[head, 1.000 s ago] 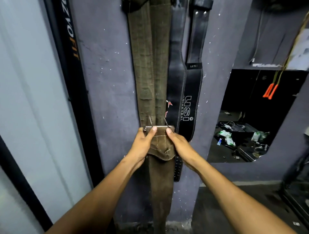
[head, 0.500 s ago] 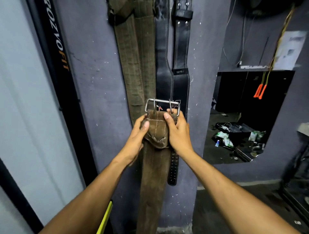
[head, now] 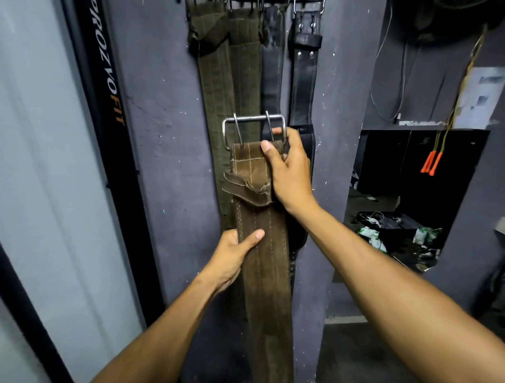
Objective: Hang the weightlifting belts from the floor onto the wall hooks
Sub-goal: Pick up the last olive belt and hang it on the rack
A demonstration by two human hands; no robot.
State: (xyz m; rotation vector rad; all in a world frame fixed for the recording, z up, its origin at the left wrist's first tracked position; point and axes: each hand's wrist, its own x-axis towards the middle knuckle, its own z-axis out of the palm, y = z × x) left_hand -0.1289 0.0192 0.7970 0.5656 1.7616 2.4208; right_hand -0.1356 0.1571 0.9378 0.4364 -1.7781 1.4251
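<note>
While the long brown suede weightlifting belt [head: 262,273] hung upright in front of the grey wall [head: 164,136], its long axis ran straight up and down, with the rectangular two-pronged steel buckle [head: 254,130] at the top and the strap trailing out of view at the bottom edge. That buckle stood well below the row of metal wall hooks [head: 273,3] at the top of the view, so the coming move, as I judged it, called for a straight lift along the belt's own axis. The right hand [head: 289,175] was the nearer to the hooks: it gripped the buckle end, thumb across the stitched fold and fingers curled behind the right side of the frame. The left hand [head: 235,257] clasped the strap's left edge lower down, thumb on the front face. Behind hung two olive canvas belts [head: 218,90] and, to their right, two black leather belts [head: 302,82].
</note>
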